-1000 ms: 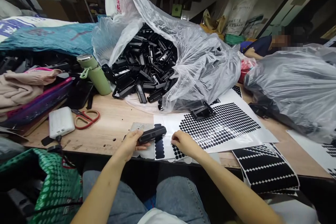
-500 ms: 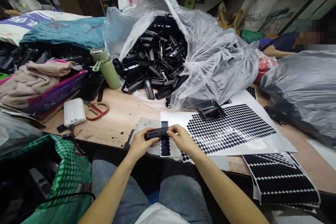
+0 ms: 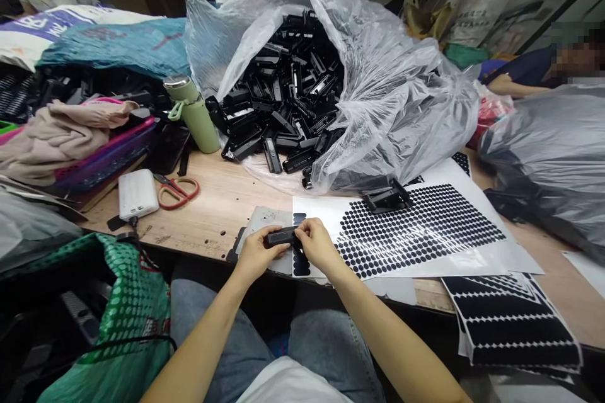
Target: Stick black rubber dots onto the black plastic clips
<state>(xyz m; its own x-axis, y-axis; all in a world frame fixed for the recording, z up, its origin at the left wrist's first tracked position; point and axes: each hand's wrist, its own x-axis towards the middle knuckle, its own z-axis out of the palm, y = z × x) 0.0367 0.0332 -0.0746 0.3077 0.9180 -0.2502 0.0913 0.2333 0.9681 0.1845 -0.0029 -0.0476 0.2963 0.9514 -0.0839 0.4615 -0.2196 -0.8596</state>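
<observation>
A small black oblong plastic part (image 3: 280, 236) is held level above the table's front edge. My left hand (image 3: 255, 257) is closed round its left end, thumb below and fingers above. At its right end, my right hand (image 3: 317, 244) pinches with thumb and forefinger; whether a sticker lies between those fingertips is too small to tell. Beneath the hands is a white strip of black stickers (image 3: 301, 263), partly covered by the part. To the right lies a white sheet of round black stickers (image 3: 420, 227), with a black plastic piece (image 3: 387, 199) on its upper edge.
A clear plastic bag (image 3: 401, 94) spills many black plastic parts (image 3: 283, 107) onto the table. On the left are a green bottle (image 3: 201, 123), red-handled scissors (image 3: 179, 193), a white power bank (image 3: 138, 195) and a green bag (image 3: 123, 302). Black sticker sheets (image 3: 515, 321) overhang the front edge.
My right hand has shifted slightly leftward over the part's right end, covering more of it. My left hand still holds the part. The whole view has moved a little.
</observation>
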